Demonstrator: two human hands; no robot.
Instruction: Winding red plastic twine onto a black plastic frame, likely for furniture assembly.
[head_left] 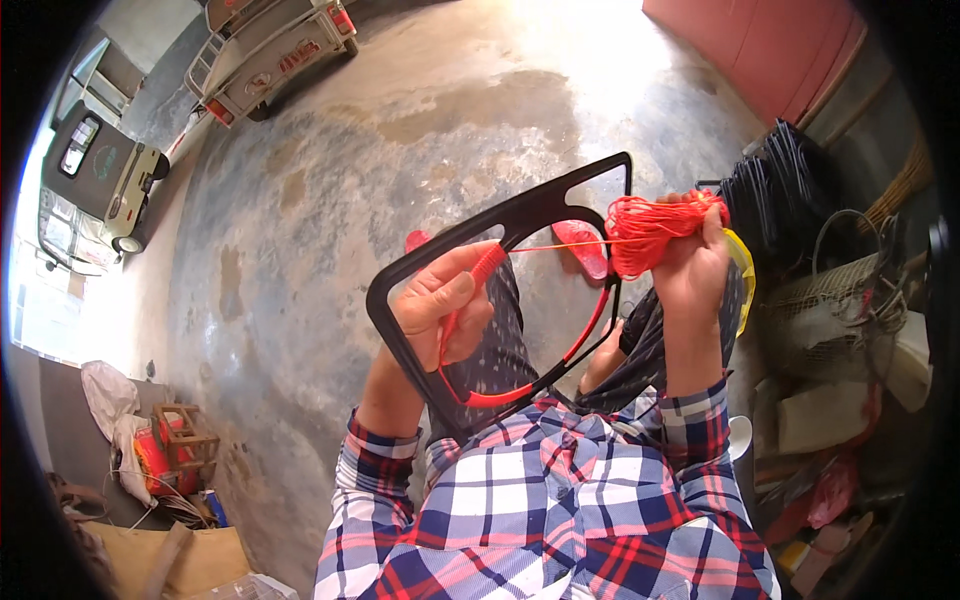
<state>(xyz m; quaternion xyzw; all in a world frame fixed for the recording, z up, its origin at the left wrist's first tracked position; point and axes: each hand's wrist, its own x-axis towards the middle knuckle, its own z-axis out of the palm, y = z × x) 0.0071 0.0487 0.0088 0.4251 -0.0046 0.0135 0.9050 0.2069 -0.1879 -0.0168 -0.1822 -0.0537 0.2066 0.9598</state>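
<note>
My left hand [440,305] is closed round the inner curved bar of a black frame [505,211], its thumb against red cord wound on the bar. The frame lies tilted above my lap, a long straight side at the top and an inner loop below. Red winding [497,399] also covers part of the loop's lower curve, where black shows between the red stretches. Away to the right, my right hand [690,270] grips a thick bundle of red cord [640,235]. One thin strand [565,245] runs nearly straight from the bundle to the winding at my left fingers.
Black frames [775,185] stand stacked at the right, near a wire-mesh basket [815,305]. A red slipper [582,250] lies on the concrete floor [330,220] beyond my knees. A cargo vehicle [270,60] and a small covered vehicle [105,170] stand at the far left.
</note>
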